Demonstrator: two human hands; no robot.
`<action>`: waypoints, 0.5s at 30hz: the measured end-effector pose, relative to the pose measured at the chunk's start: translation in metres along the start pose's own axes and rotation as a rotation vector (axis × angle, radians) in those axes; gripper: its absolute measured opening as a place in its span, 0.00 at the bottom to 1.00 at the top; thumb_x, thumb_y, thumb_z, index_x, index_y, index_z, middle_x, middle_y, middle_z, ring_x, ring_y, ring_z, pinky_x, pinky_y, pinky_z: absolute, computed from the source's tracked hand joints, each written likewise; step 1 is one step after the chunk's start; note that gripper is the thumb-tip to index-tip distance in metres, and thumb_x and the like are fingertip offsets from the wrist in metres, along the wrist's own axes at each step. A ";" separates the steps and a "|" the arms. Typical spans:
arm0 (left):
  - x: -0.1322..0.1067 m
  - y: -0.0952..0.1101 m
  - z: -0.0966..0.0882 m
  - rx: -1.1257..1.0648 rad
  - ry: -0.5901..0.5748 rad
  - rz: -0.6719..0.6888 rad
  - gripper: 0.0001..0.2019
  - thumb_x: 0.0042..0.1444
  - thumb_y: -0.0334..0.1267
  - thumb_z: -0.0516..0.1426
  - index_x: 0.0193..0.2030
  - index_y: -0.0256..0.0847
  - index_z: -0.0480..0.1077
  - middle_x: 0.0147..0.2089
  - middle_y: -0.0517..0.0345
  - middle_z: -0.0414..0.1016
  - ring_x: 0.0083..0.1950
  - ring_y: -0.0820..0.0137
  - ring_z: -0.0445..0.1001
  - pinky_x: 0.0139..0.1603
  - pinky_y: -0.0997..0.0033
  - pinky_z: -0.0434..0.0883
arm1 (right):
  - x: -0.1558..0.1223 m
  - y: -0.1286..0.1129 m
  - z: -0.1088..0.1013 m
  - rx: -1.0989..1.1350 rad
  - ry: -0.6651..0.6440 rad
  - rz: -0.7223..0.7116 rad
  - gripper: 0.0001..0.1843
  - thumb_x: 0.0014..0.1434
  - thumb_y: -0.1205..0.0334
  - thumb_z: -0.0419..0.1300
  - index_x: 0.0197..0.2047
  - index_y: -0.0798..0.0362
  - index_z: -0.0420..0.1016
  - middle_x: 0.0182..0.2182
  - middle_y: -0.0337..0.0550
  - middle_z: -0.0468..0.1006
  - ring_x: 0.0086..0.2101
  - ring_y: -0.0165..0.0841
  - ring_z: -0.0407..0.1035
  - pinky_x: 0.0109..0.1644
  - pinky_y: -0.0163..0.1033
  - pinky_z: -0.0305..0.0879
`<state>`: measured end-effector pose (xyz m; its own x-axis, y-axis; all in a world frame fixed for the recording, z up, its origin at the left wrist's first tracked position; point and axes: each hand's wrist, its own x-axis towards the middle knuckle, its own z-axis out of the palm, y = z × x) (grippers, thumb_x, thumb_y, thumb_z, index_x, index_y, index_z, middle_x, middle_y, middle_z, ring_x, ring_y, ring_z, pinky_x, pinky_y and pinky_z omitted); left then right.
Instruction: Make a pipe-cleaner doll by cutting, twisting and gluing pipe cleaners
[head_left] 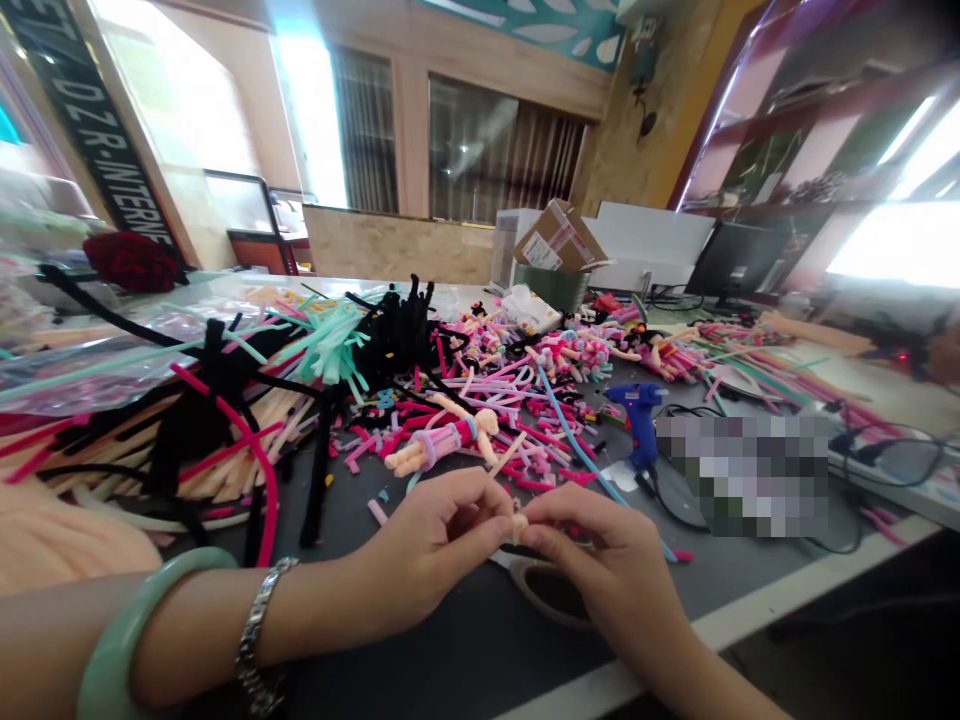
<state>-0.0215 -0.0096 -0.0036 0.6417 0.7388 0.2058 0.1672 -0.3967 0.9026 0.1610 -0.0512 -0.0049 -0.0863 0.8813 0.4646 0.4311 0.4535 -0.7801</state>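
My left hand (pixel 431 540) and my right hand (pixel 611 560) meet over the near part of the dark table. Between their pinched fingertips is a small cream fuzzy piece (pixel 518 528), which looks like a bent bit of pipe cleaner; the fingers hide most of it. Just below, partly behind my right hand, lies a pair of scissors (pixel 551 592) with a looped handle. Beyond my left hand rests a pipe-cleaner doll (pixel 446 442) with cream limbs and a pink and lilac outfit. Cut pink and lilac pipe-cleaner pieces (pixel 517 455) are strewn behind my fingers.
A blue glue gun (pixel 637 420) stands right of the scraps, its cord trailing right. Bundles of cream pipe cleaners (pixel 247 440), black ones (pixel 397 325) and mint ones (pixel 334 340) pile up left. Several finished dolls (pixel 577 350) and a cardboard box (pixel 561 238) are farther back.
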 end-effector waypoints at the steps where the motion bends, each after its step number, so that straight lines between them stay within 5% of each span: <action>1: 0.000 0.000 0.000 0.013 -0.002 0.007 0.11 0.61 0.43 0.51 0.34 0.37 0.65 0.29 0.64 0.61 0.28 0.77 0.58 0.27 0.77 0.56 | 0.000 0.000 0.000 0.004 -0.008 -0.006 0.04 0.54 0.65 0.64 0.27 0.51 0.78 0.24 0.36 0.78 0.26 0.28 0.71 0.33 0.31 0.65; 15: -0.003 0.002 -0.003 0.164 -0.078 0.077 0.09 0.61 0.39 0.52 0.32 0.37 0.65 0.26 0.65 0.58 0.25 0.78 0.56 0.24 0.77 0.55 | -0.001 -0.001 0.000 -0.074 -0.108 -0.115 0.07 0.54 0.69 0.59 0.25 0.53 0.70 0.24 0.38 0.73 0.26 0.29 0.66 0.30 0.33 0.60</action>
<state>-0.0253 -0.0113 -0.0011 0.7124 0.6608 0.2362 0.2312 -0.5389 0.8100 0.1602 -0.0528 -0.0049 -0.2333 0.8353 0.4978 0.4777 0.5444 -0.6895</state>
